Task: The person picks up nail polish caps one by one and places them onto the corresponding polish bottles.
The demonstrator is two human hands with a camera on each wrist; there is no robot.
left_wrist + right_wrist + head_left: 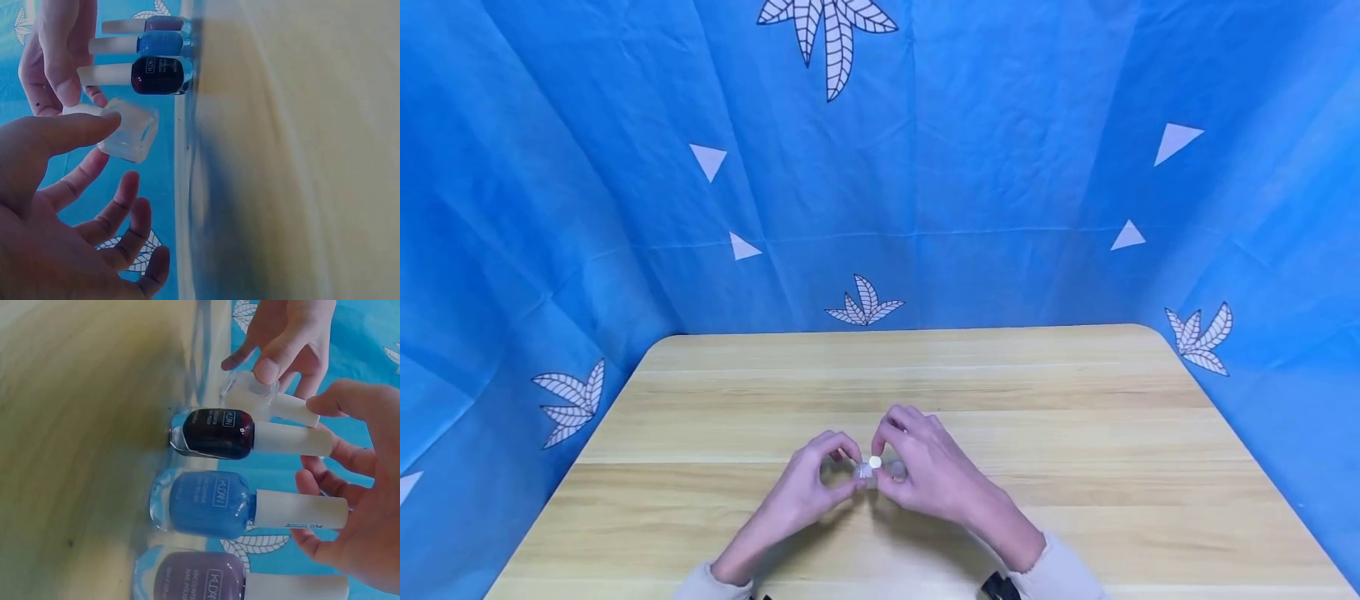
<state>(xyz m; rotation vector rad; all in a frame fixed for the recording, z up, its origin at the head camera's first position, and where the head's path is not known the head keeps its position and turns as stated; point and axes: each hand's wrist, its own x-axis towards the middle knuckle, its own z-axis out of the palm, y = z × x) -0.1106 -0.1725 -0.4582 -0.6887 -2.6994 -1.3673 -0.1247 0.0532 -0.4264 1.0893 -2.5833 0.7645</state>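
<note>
A clear nail polish bottle with whitish contents (134, 132) is between my two hands. My left hand (805, 485) pinches its glass body between thumb and index finger, the other fingers spread apart below in the left wrist view. At its white cap (295, 410), my right hand (934, 468) grips with thumb and fingertips. Close beside it stand a dark red nail polish bottle (215, 434), a blue one (209, 503) and a mauve one (199, 579) in a row, all with white caps. In the head view, my right hand hides this row.
The light wooden table (1075, 433) extends to both sides and behind the hands, its corners rounded at the back. A blue cloth (1000, 167) with white leaves and triangles hangs around its back and sides.
</note>
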